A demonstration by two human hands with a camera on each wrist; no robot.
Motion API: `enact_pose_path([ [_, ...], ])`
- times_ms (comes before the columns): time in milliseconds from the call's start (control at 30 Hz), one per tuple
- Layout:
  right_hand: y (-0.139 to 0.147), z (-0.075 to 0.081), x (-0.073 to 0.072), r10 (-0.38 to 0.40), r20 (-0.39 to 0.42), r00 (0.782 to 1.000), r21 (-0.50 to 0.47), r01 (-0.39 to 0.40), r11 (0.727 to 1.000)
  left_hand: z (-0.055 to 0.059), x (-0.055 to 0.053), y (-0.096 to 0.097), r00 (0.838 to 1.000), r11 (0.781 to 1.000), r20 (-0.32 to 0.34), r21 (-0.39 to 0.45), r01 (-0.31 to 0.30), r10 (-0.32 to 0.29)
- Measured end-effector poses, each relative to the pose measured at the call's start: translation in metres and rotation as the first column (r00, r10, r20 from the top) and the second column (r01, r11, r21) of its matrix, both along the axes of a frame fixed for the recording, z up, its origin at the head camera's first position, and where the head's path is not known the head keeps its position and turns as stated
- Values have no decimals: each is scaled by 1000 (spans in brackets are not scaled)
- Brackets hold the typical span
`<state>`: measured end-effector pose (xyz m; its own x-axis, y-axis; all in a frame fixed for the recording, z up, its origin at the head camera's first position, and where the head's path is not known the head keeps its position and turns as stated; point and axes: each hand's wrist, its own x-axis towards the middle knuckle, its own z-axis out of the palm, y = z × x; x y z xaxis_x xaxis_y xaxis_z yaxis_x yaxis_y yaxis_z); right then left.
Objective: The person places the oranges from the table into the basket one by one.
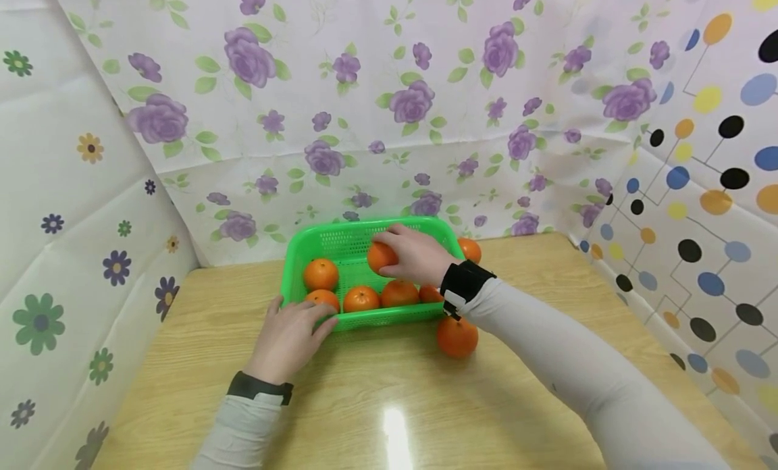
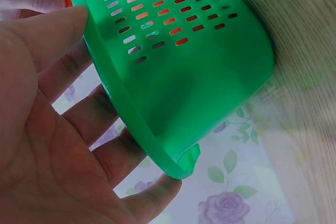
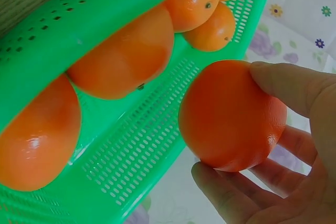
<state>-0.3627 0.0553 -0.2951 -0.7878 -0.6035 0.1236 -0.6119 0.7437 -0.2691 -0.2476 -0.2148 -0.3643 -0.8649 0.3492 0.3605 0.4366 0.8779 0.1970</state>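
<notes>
My right hand (image 1: 416, 255) holds an orange (image 3: 231, 116) between thumb and fingers above the inside of a green plastic basket (image 1: 371, 225). At the basket's front left corner, my left hand (image 1: 290, 338) grips the rim; the left wrist view shows the thumb (image 2: 63, 30) at the rim and the other fingers behind it. Inside lie several oranges: one at the left (image 1: 321, 274), others in a row along the front wall, such as the orange (image 1: 361, 299) near the middle. The right wrist partly covers the orange (image 1: 430, 294) at the row's right end.
One loose orange (image 1: 458, 337) sits on the wooden table (image 1: 352, 396) by the basket's front right corner. Another orange (image 1: 470, 250) lies beyond the basket's right side, partly hidden. A flowered cloth (image 1: 365, 119) hangs behind, with patterned sheets at both sides.
</notes>
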Motion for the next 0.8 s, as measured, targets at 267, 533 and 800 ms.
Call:
enact_pose_path([
  [267,-11,3,-7,6,21,1000,29,-7,1000,0,0,0,1000,1000,-2,1,2,-2],
  [533,-20,5,-9,0,29,1000,55,-1,998,0,0,-1,1000,1000,-10,-4,4,-4],
  [800,-36,5,-10,16,27,1000,81,-18,997,0,-1,-1,1000,1000,-7,-6,3,-3],
])
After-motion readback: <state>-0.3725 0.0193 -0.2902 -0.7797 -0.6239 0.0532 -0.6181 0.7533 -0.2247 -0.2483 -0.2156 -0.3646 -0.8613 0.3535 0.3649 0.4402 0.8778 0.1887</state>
